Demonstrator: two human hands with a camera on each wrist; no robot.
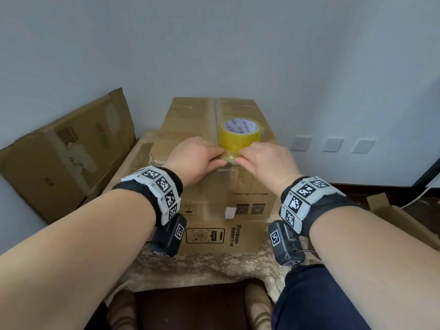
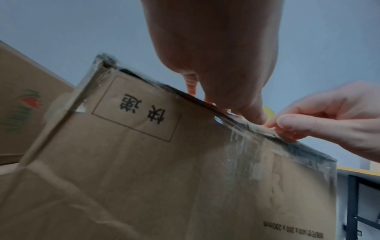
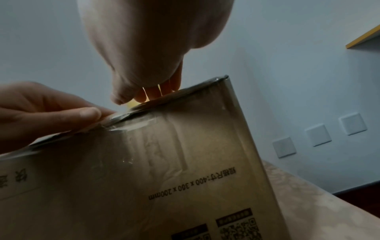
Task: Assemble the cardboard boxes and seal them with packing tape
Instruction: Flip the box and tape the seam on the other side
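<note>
A closed cardboard box (image 1: 214, 208) stands on a cloth-covered table (image 1: 202, 267), its top seam taped. A yellow tape roll (image 1: 240, 134) stands upright on the box top near the front edge. A short strip of tape (image 1: 230, 158) runs from the roll to that edge. My left hand (image 1: 222, 158) and right hand (image 1: 239, 158) meet there, fingers curled, each pinching the strip at the edge. In the left wrist view the right hand's thumb (image 2: 287, 123) sits on the tape at the box edge (image 2: 242, 120). In the right wrist view the left thumb (image 3: 90, 113) presses there too.
Another cardboard box (image 1: 66, 153) leans against the wall at the left. A loose cardboard piece (image 1: 392, 215) lies at the right on the dark floor. Wall sockets (image 1: 333, 144) sit low on the wall. My slippered feet (image 1: 121, 308) are under the table's front.
</note>
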